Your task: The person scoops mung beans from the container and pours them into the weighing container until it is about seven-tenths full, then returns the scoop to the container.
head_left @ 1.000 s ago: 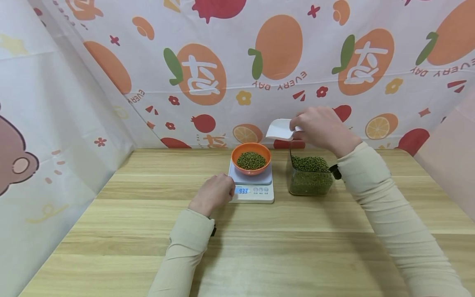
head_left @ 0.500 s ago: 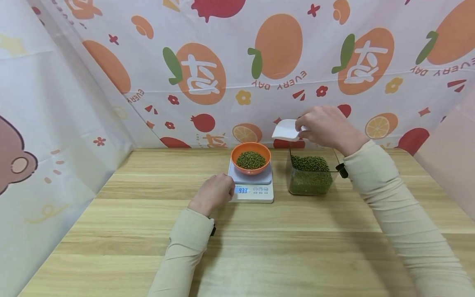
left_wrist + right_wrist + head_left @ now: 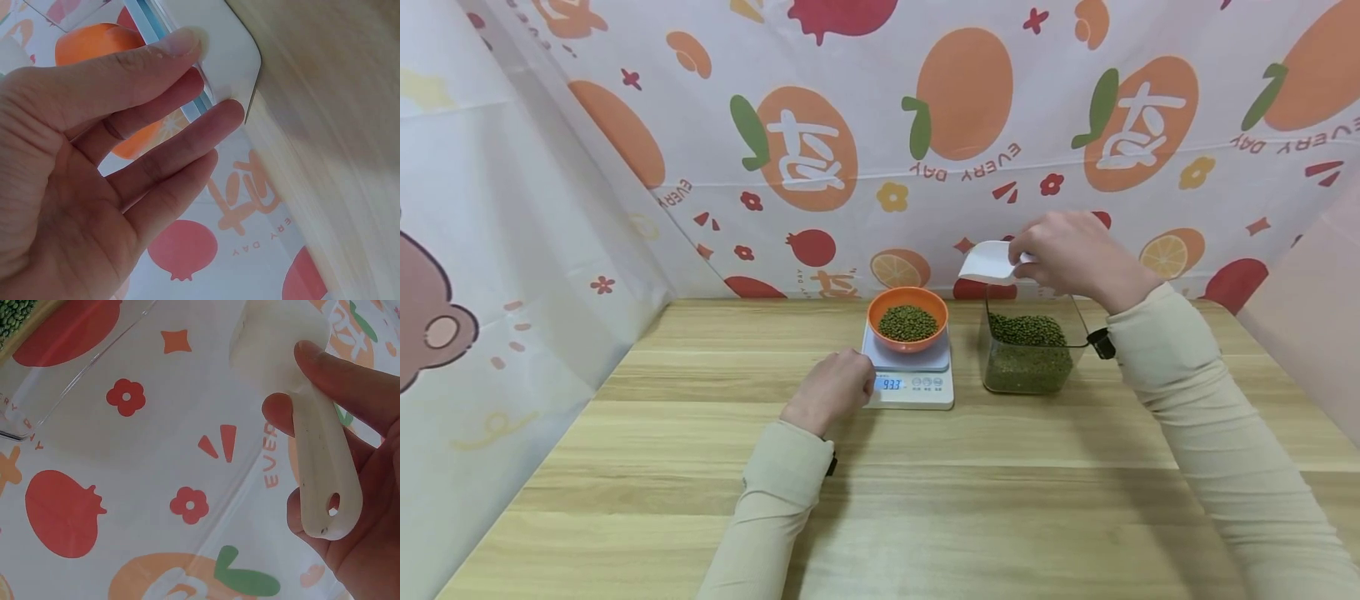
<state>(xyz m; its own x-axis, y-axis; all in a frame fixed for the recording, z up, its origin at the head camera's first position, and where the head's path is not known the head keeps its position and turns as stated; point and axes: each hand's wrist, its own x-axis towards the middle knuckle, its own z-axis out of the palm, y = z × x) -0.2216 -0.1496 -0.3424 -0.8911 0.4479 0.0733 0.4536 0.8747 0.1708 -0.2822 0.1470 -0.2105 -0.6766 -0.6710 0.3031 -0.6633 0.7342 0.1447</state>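
Note:
In the head view my left hand (image 3: 831,387) is at the left edge of a white kitchen scale (image 3: 934,400). The left wrist view shows its loosely bent fingers (image 3: 175,147) and thumb meeting the scale's side, not wrapped round it. On the scale, which reads 93.3, stands an orange bowl (image 3: 886,302) holding green mung beans (image 3: 907,324). My right hand (image 3: 1067,254) grips a white scoop (image 3: 988,262) by its handle, above the back of a clear container (image 3: 1037,372). The right wrist view shows thumb and fingers round the handle; the scoop's inside is mostly turned away.
More mung beans (image 3: 1026,330) partly fill the clear container, just right of the scale. Behind the wooden table (image 3: 700,467) hangs a fruit-printed cloth (image 3: 880,200), close to the scoop. Another cloth covers the left side.
My right hand has drifted right with the scoop, from beside the bowl to over the container. The left hand, bowl and reading of 93.3 are unchanged.

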